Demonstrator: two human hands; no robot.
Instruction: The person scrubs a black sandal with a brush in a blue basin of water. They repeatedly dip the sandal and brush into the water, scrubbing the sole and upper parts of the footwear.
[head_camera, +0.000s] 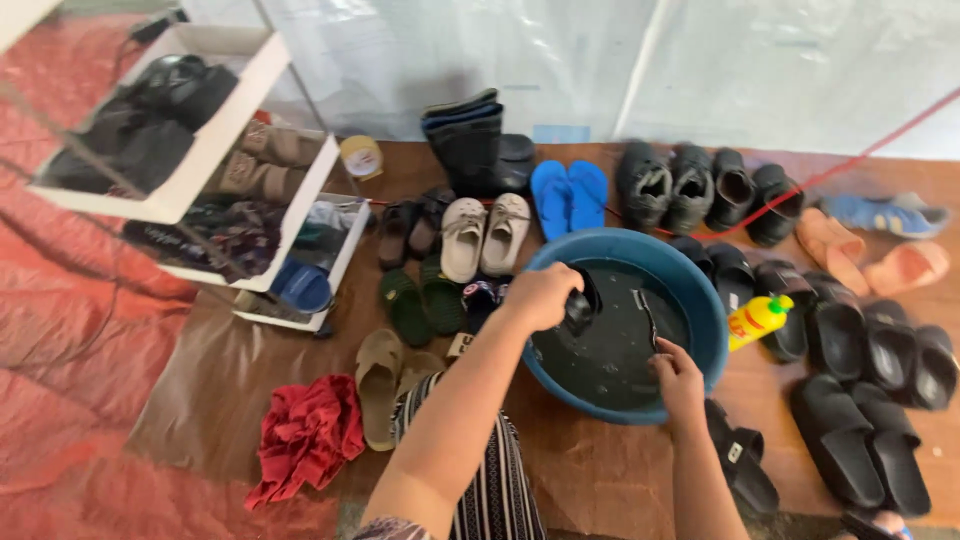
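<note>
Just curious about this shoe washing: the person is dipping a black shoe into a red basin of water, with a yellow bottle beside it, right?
Not quite. The basin is blue, not red, as the head view shows. The rest holds: the left hand holds a black shoe over the water, and a yellow bottle lies beside the basin.
</note>
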